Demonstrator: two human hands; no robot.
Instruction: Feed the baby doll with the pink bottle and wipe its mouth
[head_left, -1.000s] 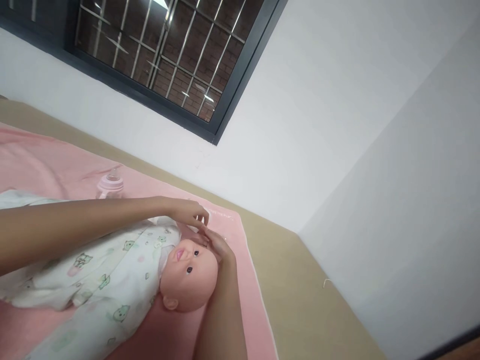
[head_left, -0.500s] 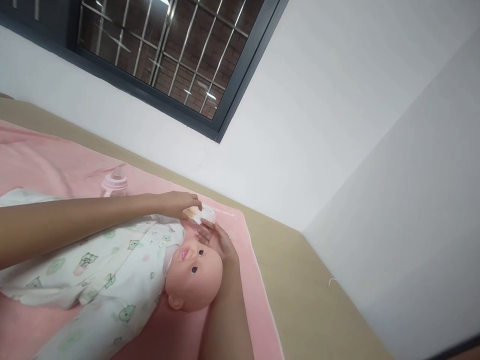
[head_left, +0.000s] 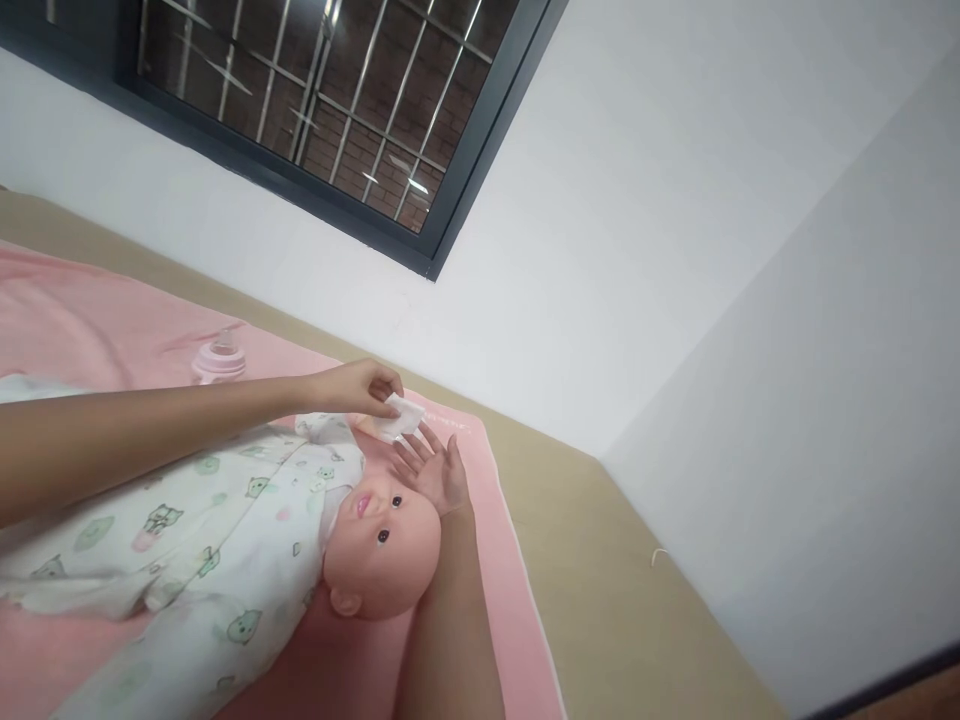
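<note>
A baby doll [head_left: 379, 545] in a white printed sleepsuit [head_left: 202, 530] lies on a pink blanket [head_left: 82, 310]. My left hand [head_left: 360, 388] reaches across the doll and pinches a small white pad [head_left: 400, 418] just above its head. My right hand [head_left: 431, 468] rests beside the doll's forehead, palm up and fingers spread, directly under the pad.
A small pink baby bottle [head_left: 220, 358] stands on the blanket beyond my left forearm. The blanket covers a tan mattress [head_left: 600, 590] that meets white walls. A dark barred window [head_left: 337, 110] is above.
My left hand has lifted the white pad up off the doll's face. My right hand has turned from cupping the doll's head to lying open, palm up.
</note>
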